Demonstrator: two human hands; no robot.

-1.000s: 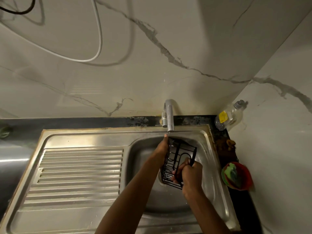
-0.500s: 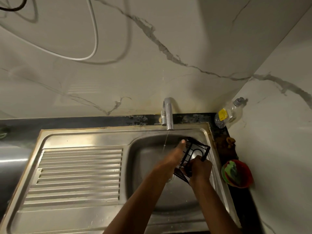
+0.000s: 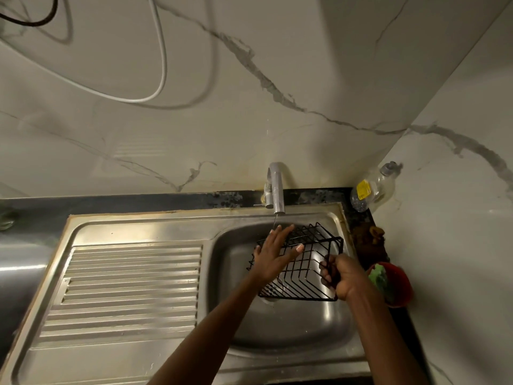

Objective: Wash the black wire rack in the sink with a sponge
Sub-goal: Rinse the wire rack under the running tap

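The left hand (image 3: 273, 255) covers part of the black wire rack (image 3: 308, 262); the bottle's (image 3: 372, 190) yellow label is too small to read.

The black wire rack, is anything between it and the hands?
Nothing visible. The left hand lies flat on the black wire rack, the right hand grips its right edge, both in direct contact over the sink.

Rack in the basin, tap at twelve o'clock

Wire rack (image 3: 311, 262) sits in the sink (image 3: 291, 329) basin below the faucet (image 3: 276, 190); drainboard (image 3: 130, 290) at nine, bowl (image 3: 397, 284) at three, bottle (image 3: 372, 190) at one.
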